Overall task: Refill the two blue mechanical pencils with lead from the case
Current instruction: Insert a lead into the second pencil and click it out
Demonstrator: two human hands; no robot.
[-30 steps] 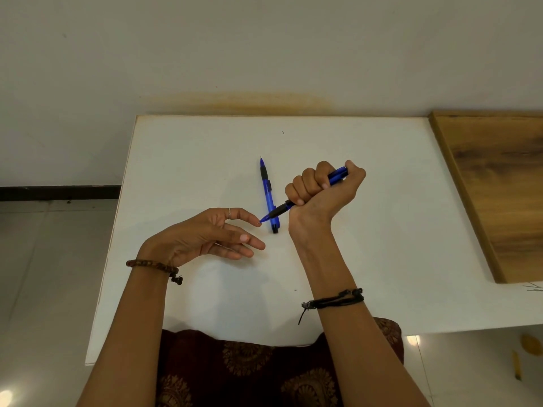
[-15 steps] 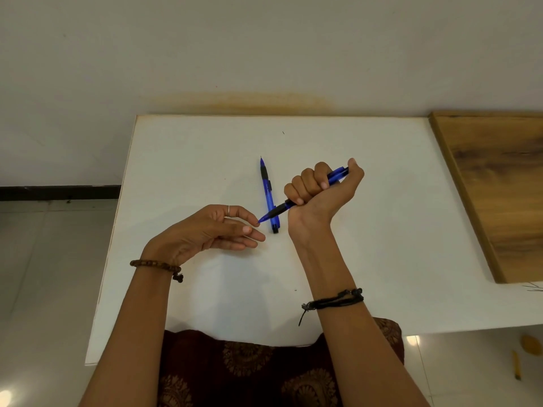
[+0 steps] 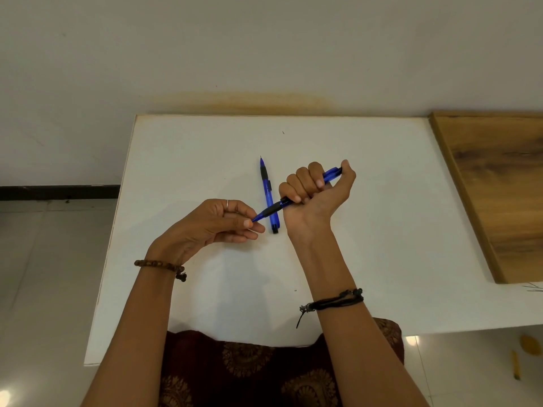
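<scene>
My right hand (image 3: 314, 198) grips a blue mechanical pencil (image 3: 274, 209) in its fist above the white table (image 3: 382, 230), thumb on the cap end, tip pointing down-left. My left hand (image 3: 217, 224) pinches at that pencil's tip between thumb and forefinger. Whether a lead is between the fingers is too small to tell. A second blue mechanical pencil (image 3: 266, 183) lies flat on the table behind, tip pointing away from me, partly crossed by the held one. No lead case is in view.
A wooden board (image 3: 499, 183) lies along the table's right side. The wall (image 3: 264, 54) stands just behind the table's far edge. My lap in dark patterned cloth (image 3: 249, 368) is at the near edge. A few thin sticks (image 3: 533, 287) lie at the right edge.
My left hand has moved right and its thumb and forefinger have closed on the held pencil's tip. My right hand has stayed almost still.
</scene>
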